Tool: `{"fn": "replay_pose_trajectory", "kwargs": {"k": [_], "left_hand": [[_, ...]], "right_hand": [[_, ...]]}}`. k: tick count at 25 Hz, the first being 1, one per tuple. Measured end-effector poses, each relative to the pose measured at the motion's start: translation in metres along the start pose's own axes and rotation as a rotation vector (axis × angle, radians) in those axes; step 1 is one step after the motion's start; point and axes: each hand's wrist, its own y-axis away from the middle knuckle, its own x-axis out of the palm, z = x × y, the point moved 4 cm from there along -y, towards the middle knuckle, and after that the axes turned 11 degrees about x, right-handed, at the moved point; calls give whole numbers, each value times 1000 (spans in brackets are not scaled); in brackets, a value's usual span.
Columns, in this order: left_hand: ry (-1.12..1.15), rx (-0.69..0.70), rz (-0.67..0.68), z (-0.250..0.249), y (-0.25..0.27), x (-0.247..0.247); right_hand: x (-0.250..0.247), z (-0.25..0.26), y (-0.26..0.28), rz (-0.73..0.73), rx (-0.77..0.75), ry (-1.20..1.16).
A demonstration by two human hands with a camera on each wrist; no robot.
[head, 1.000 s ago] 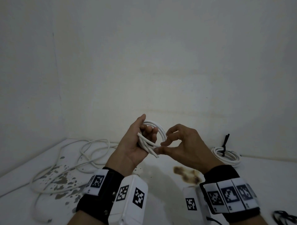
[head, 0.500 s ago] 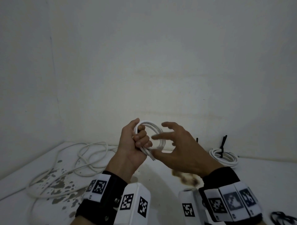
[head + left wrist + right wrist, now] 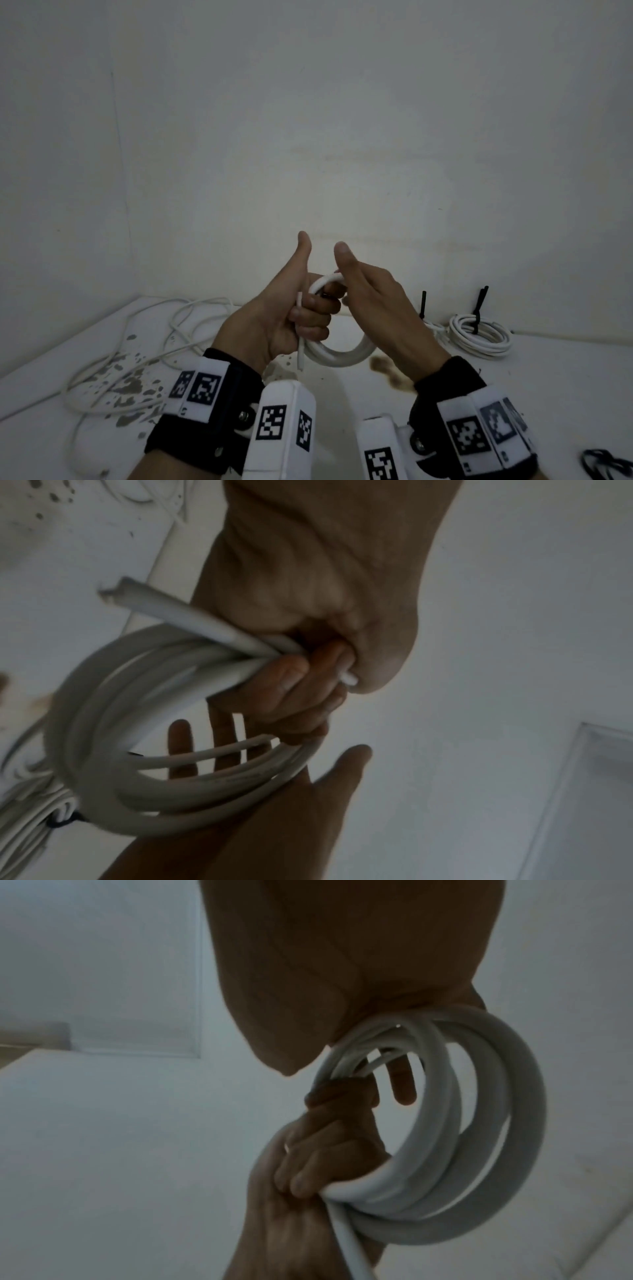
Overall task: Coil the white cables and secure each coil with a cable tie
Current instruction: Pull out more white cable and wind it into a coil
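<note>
Item: coil (image 3: 337,353), white, several loops, held up over the table (image 3: 548,394)
- Left hand (image 3: 274,325): I see its fingers (image 3: 291,685) curled tight round the bunched loops, thumb up; a cut end (image 3: 300,356) sticks out below the fist
- Right hand (image 3: 376,308): fingers straight, palm flat against the coil's far side, gripping nothing
- Tied coil (image 3: 479,337) with black tie (image 3: 479,308): on the table, right, by the wall
- Loose cable (image 3: 144,356): sprawled on the table, left
</note>
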Motion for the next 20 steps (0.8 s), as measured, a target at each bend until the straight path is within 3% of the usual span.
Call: {"fn": "replay_pose_trajectory", "kwargs": {"k": [2, 5, 7, 11, 15, 17, 20], "left_hand": [[-70, -24, -40, 5, -2, 3], [-113, 0, -215, 9, -8, 1], [-168, 44, -330, 13, -14, -6], [-330, 82, -500, 14, -16, -22], [-484, 66, -522, 13, -13, -15], [-527, 51, -500, 16, -15, -10], [-506, 46, -486, 19, -18, -10]], "right_hand": [[-3, -6, -2, -118, 7, 60], [-7, -11, -2, -286, 4, 58], [-4, -15, -4, -296, -2, 56], [6, -22, -5, 83, 110, -134], [6, -26, -1, 405, 367, -345], [7, -27, 2, 436, 443, -400], [12, -25, 4, 358, 425, -370]]}}
